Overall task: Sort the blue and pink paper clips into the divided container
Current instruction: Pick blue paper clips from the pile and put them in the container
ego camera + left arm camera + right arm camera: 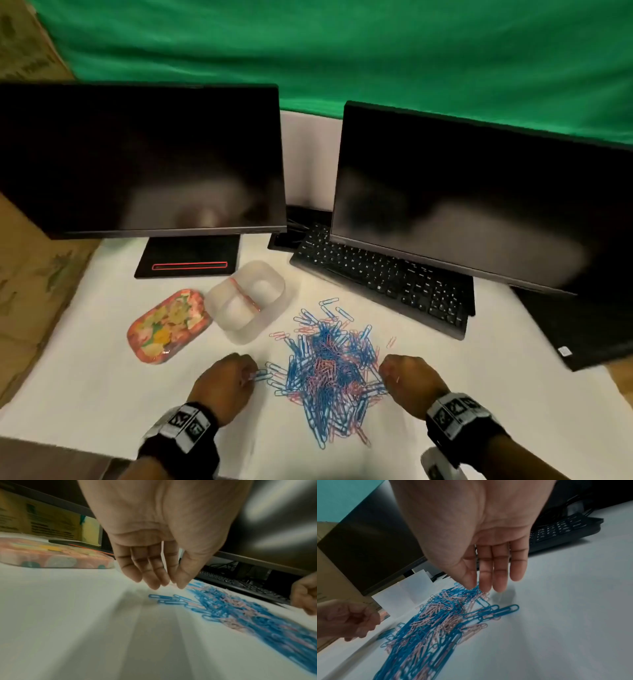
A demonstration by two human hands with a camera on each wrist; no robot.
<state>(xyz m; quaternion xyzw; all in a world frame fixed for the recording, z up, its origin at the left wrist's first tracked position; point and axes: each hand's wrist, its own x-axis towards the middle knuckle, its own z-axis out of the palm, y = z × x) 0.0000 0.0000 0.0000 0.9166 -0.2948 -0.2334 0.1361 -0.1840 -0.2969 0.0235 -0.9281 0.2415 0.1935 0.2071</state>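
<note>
A heap of blue and pink paper clips lies mixed on the white table, also in the left wrist view and the right wrist view. The clear divided container stands behind the heap to the left, with both compartments looking bare. My left hand hangs at the heap's left edge, its straight fingers pointing down just above some loose blue clips. My right hand is at the heap's right edge, its fingertips touching the top of the pile.
A flowered lid lies left of the container. Two dark monitors and a black keyboard stand behind. Stray clips lie between the heap and the keyboard. The table's front edge is near my wrists.
</note>
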